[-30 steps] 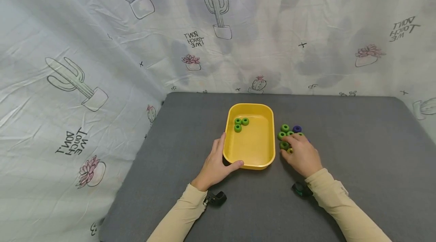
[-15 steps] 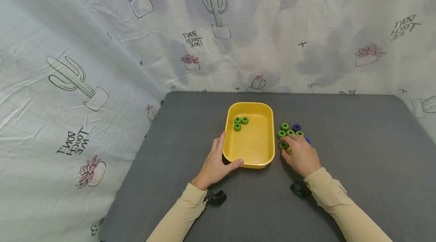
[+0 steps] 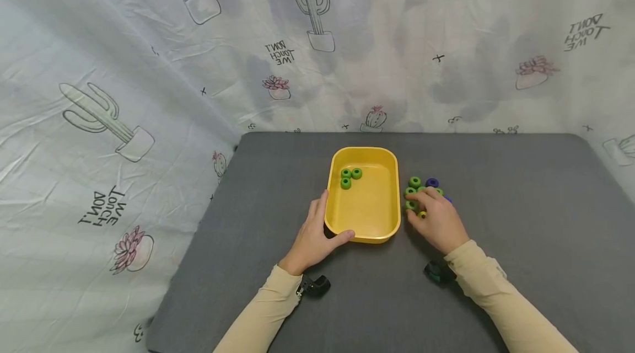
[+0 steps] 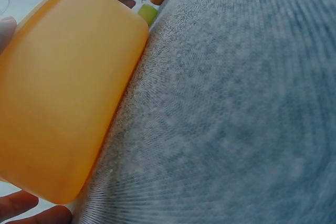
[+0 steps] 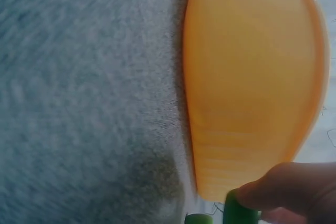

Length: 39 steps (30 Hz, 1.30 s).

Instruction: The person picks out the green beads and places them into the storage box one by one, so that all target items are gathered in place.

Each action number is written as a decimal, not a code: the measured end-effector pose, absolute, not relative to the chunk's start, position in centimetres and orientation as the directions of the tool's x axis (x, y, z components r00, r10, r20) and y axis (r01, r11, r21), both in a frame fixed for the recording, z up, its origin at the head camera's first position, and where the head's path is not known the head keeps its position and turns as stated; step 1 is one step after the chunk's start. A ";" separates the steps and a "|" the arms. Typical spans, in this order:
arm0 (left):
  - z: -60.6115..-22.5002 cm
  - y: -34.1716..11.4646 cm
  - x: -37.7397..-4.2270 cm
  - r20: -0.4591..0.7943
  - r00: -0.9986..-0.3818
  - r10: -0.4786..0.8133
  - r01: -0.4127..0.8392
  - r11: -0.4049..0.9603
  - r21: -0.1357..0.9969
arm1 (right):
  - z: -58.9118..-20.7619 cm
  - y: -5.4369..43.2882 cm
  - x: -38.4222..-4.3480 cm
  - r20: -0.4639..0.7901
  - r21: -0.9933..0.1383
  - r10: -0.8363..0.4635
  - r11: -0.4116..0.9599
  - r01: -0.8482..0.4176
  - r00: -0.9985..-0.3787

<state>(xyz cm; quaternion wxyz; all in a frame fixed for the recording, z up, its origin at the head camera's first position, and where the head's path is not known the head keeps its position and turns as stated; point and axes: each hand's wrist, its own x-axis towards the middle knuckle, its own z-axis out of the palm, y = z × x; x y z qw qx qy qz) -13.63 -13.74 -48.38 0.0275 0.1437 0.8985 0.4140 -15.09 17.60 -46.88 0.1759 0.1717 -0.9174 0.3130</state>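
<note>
My left hand (image 3: pixel 311 237) holds the near left corner of a yellow tray (image 3: pixel 364 209), thumb over the near rim and fingers along the left wall. Inside the tray, three green beads (image 3: pixel 345 183) sit together at the far left. To the right of the tray, my right hand (image 3: pixel 439 219) pinches a green bead (image 5: pixel 240 211) between thumb and fingers. Around those fingertips lie more green beads (image 3: pixel 414 181), blue beads (image 3: pixel 432 182) and a yellow bead (image 3: pixel 422 214). The right hand hides part of this group.
A grey table (image 3: pixel 238 265) lies under everything. Behind and to the left hangs a white cloth (image 3: pixel 208 44) printed with cacti. Each wrist wears a black device (image 3: pixel 315 285).
The right hand's fingertips have shifted slightly up and left, and the green bead at them has moved a little with them. The left hand keeps its hold on the tray.
</note>
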 end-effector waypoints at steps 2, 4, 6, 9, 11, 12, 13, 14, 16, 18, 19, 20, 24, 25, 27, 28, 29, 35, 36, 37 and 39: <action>-48.4 -13.7 -13.6 0.071 -0.957 0.281 0.237 0.617 0.751 | -46.9 17.6 -15.1 0.443 -0.527 -0.196 0.732 -0.431 -0.875; -48.5 -13.7 -13.6 0.075 -0.957 0.281 0.240 0.616 0.750 | -46.8 17.7 -15.1 0.439 -0.552 -0.184 0.716 -0.426 -0.879; -48.5 -13.6 -13.6 0.081 -0.956 0.282 0.245 0.616 0.749 | -46.7 17.7 -15.1 0.423 -0.583 -0.175 0.699 -0.415 -0.889; -48.4 -13.6 -13.6 0.079 -0.957 0.280 0.242 0.616 0.750 | -46.5 17.9 -15.0 0.391 -0.625 -0.165 0.675 -0.393 -0.906; -48.4 -13.5 -13.6 0.074 -0.958 0.278 0.237 0.617 0.750 | -46.3 17.9 -14.9 0.378 -0.641 -0.161 0.665 -0.383 -0.912; -48.4 -13.5 -13.6 0.071 -0.958 0.276 0.234 0.617 0.752 | -46.2 17.9 -14.9 0.375 -0.645 -0.160 0.663 -0.381 -0.913; -48.4 -13.5 -13.6 0.070 -0.959 0.276 0.232 0.616 0.753 | -46.2 17.9 -14.9 0.374 -0.647 -0.158 0.662 -0.379 -0.914; -48.5 -13.6 -13.6 0.070 -0.959 0.276 0.232 0.616 0.753 | -46.1 17.9 -14.9 0.374 -0.648 -0.157 0.661 -0.379 -0.914; -48.5 -13.6 -13.6 0.073 -0.957 0.279 0.237 0.614 0.753 | -46.1 17.9 -14.9 0.380 -0.649 -0.156 0.657 -0.383 -0.912; -48.6 -13.6 -13.6 0.081 -0.955 0.285 0.246 0.612 0.752 | -46.1 17.9 -15.0 0.389 -0.649 -0.156 0.653 -0.390 -0.908; -48.6 -13.6 -13.6 0.085 -0.954 0.288 0.252 0.611 0.750 | -46.0 17.9 -15.0 0.393 -0.651 -0.155 0.650 -0.393 -0.906; -48.6 -13.7 -13.6 0.090 -0.952 0.291 0.258 0.611 0.749 | -46.0 17.9 -15.0 0.397 -0.652 -0.154 0.646 -0.396 -0.905; -48.7 -13.7 -13.7 0.108 -0.948 0.300 0.277 0.606 0.746 | -45.8 17.8 -14.9 0.412 -0.657 -0.149 0.635 -0.406 -0.899; -48.7 -13.7 -13.7 0.112 -0.947 0.301 0.280 0.605 0.746 | -45.8 17.8 -14.9 0.415 -0.658 -0.147 0.632 -0.408 -0.898; -48.7 -13.6 -13.7 0.116 -0.946 0.302 0.285 0.605 0.744 | -45.6 17.7 -14.9 0.424 -0.661 -0.145 0.626 -0.414 -0.894; -48.7 -13.6 -13.8 0.117 -0.946 0.302 0.286 0.605 0.743 | -45.5 17.7 -14.9 0.428 -0.663 -0.143 0.622 -0.417 -0.893; -48.7 -13.6 -13.8 0.117 -0.946 0.301 0.285 0.606 0.743 | -45.4 17.7 -14.9 0.433 -0.663 -0.141 0.619 -0.420 -0.890; -48.6 -13.6 -13.9 0.098 -0.951 0.295 0.266 0.609 0.747 | -44.8 17.4 -14.9 0.459 -0.662 -0.139 0.605 -0.442 -0.878; -48.6 -13.6 -13.9 0.093 -0.951 0.294 0.262 0.610 0.748 | -44.6 17.3 -14.9 0.459 -0.662 -0.141 0.604 -0.444 -0.877; -48.6 -13.7 -13.9 0.092 -0.951 0.294 0.261 0.610 0.748 | -44.4 17.2 -15.0 0.457 -0.661 -0.145 0.604 -0.444 -0.878; -48.5 -13.6 -13.9 0.090 -0.951 0.295 0.260 0.609 0.750 | -43.9 16.9 -15.3 0.443 -0.662 -0.152 0.608 -0.437 -0.883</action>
